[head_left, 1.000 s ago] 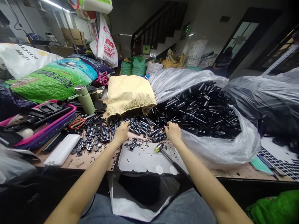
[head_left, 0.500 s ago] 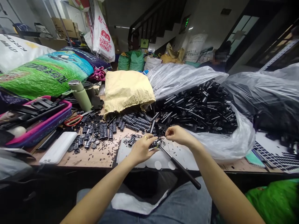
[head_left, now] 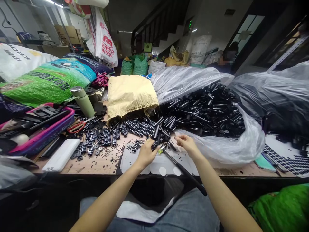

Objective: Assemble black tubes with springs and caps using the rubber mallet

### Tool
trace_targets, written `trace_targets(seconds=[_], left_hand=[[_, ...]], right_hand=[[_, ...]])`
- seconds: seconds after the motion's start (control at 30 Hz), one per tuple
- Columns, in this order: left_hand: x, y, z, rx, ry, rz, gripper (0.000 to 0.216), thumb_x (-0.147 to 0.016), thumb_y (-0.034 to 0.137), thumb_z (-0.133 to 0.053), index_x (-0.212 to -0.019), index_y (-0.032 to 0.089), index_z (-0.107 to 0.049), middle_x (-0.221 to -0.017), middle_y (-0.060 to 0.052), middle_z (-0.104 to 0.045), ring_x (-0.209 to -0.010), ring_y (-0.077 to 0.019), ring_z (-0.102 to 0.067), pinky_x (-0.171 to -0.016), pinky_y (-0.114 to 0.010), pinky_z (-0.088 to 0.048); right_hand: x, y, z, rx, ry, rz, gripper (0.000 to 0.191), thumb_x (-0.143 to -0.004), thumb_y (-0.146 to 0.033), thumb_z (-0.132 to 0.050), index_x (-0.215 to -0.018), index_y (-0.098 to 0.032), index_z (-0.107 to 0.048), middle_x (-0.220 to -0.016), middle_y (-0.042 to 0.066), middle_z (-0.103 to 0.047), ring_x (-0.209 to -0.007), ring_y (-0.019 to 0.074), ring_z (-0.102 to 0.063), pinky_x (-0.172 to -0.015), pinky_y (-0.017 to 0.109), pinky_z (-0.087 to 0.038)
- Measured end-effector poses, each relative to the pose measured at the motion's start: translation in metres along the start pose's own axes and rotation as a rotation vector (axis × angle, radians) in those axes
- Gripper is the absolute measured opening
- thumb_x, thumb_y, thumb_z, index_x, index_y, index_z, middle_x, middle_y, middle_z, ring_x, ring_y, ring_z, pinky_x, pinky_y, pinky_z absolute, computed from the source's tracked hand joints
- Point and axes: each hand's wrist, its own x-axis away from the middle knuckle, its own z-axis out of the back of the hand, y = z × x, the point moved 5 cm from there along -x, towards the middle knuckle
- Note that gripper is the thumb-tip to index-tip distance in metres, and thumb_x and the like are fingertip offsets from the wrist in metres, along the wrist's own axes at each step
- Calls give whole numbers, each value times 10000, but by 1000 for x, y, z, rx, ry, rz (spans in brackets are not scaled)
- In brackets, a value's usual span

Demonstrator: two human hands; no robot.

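Left hand (head_left: 146,154) pinches 1 ribbed black roller (head_left: 154,145) between thumb and fingers, best held steady, clear of the hammer (head_left: 180,166) between the hands; whether the right hand's (head_left: 187,144) curled fingers grip anything, I can't tell.

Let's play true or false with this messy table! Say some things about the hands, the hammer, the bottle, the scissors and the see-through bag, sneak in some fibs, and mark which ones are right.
1. The left hand holds a striped roll. True.
2. The right hand is gripping the hammer. False: the right hand is apart from the hammer.
3. The scissors have red handles. True.
4. The green bottle is lying on its side. False: the green bottle stands with its silver lid on top.
5. Black tubes lie in the see-through bag. True.
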Motion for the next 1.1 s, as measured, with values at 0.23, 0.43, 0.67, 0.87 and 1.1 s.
trace_targets(seconds=[0.23, 0.43, 0.67, 0.87, 1.1], left_hand=[[10, 1, -2, 32, -31, 38, 150, -800, 275, -493, -858, 164, -576, -848, -50, -576, -818, -178, -531, -723, -293, -412], [15, 18, 9, 68, 70, -27, 132, -805, 258, -491, -856, 170, -575, -850, -48, -548, -827, -164, -516, -750, -287, -408], [17, 26, 9, 104, 63, -55, 128, -796, 242, -500, -864, 171, -583, -866, -53, -543, -836, -164, -515, -761, -287, -411], [20, 6, 18, 142, 92, 52, 142, -783, 274, -518, -841, 170, -597, -860, -57, -584, -839, -177, -538, -758, -297, -413], [18, -17, 22, 347, 143, 281, 245, -755, 362, -539, -852, 148, -609, -839, -58, -630, -807, -180, -572, -741, -295, -425]], right_hand=[[24, -1, -8, 239, -47, 48, 159, -676, -297, -577, -766, -168, -601, -736, 49, -588, -724, 179, -532, -637, 279, -392], [19, -38, 25, 264, -326, 85, 339, -737, -486, -490, -707, -166, -595, -559, -28, -490, -511, 89, -409, -486, 215, -299], [3, -41, 17, -12, -246, 40, 373, -640, -531, -593, -650, -158, -588, -502, -53, -417, -460, 54, -314, -441, 199, -220], [-8, -13, -5, -171, -184, -67, 512, -688, -655, -425, -657, -157, -541, -404, -90, -258, -358, 37, -182, -368, 195, -128], [12, -6, -24, -238, -382, -139, 487, -695, -630, -459, -619, -152, -515, -390, -105, -237, -348, 19, -166, -360, 176, -126]])
